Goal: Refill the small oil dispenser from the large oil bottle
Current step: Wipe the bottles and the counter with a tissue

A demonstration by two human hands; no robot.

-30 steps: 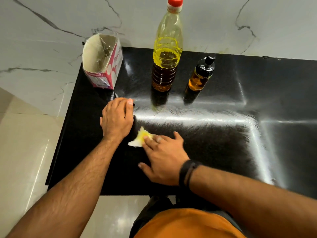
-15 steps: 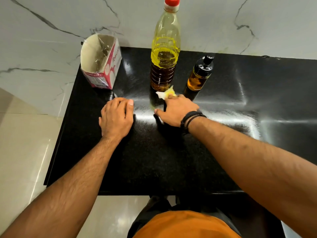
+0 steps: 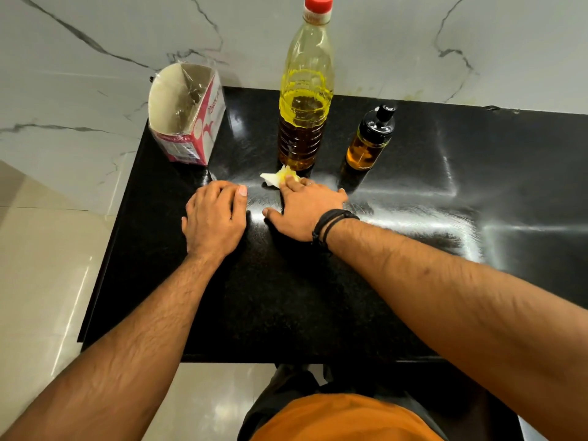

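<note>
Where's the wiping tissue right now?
In the head view the oil-stained tissue lies on the black counter under the right hand's fingertips, just in front of the large oil bottle, left of the small dispenser.

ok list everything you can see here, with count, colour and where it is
tall clear plastic oil bottle: one, yellow oil, red cap, back centre of countertop
small glass oil dispenser: one, amber oil, black pump top, right of the bottle
open cardboard carton: one, pink and white, back left corner
crumpled tissue: one, white stained yellow, in front of the bottle, under right fingertips
black stone countertop: one, glossy, against a white marble wall
left hand: flat on the countertop
right hand: black wristband, fingers pressing the tissue
</note>
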